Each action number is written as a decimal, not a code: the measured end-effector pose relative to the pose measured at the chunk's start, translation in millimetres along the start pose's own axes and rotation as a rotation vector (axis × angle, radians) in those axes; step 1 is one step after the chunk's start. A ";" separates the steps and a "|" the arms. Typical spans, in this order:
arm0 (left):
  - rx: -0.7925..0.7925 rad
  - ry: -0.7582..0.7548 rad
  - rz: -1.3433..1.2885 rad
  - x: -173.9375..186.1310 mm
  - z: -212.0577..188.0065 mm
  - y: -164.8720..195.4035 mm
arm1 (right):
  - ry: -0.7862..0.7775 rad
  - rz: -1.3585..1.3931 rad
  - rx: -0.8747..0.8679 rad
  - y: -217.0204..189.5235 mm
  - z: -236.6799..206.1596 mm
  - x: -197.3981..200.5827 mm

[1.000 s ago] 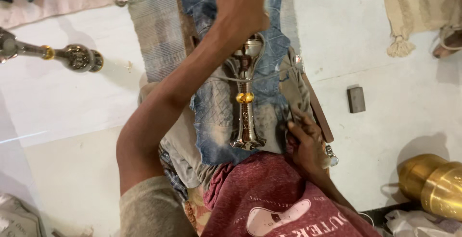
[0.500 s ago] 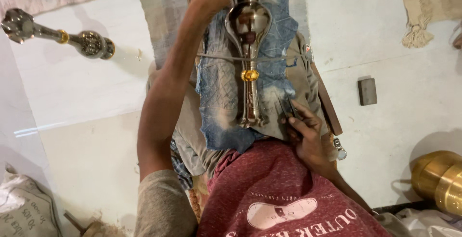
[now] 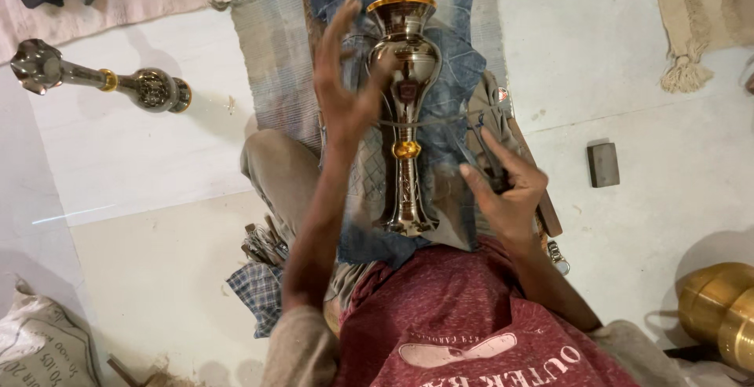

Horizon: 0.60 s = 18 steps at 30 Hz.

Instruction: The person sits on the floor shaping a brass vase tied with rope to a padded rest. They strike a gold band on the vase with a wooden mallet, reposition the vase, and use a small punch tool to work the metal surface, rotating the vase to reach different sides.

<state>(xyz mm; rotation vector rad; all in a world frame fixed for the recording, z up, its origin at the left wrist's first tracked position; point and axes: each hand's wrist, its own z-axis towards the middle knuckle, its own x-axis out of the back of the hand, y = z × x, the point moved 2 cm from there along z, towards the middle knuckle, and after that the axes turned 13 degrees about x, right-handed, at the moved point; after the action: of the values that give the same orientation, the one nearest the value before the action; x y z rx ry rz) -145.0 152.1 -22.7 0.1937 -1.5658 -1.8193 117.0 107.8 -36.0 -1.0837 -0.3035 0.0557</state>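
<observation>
We see one silver vase (image 3: 406, 112) with a gold rim lying lengthwise on the denim cloth (image 3: 455, 57). Our left hand (image 3: 345, 80) rests against its body, fingers spread; our right hand (image 3: 503, 187) pinches a thin tool (image 3: 488, 151). One second vase (image 3: 102, 79) lies on the floor's left side, one small grey block (image 3: 603, 164) lies right.
</observation>
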 end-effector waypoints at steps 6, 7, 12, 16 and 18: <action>0.038 -0.015 0.124 -9.6 -61.7 7.8 | -0.024 -0.122 0.228 -12.4 37.4 -12.6; 0.049 -0.017 0.132 -10.9 -59.7 6.4 | -0.039 -0.145 0.251 -14.9 41.3 -14.5; 0.132 -0.014 0.179 -11.7 -54.2 1.9 | -0.074 -0.277 0.263 -19.2 52.6 -21.7; 0.155 -0.022 0.218 -10.6 -57.7 1.4 | -0.140 -0.369 0.281 -24.8 54.6 -22.0; 0.151 -0.023 0.227 -11.3 -57.4 0.9 | -0.194 -0.420 0.313 -33.1 58.5 -19.9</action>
<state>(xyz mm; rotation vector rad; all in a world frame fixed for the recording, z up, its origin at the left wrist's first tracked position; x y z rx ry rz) -105.2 112.7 -40.1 0.0614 -1.6703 -1.5354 78.7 138.8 13.9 -0.6884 -0.6699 -0.1636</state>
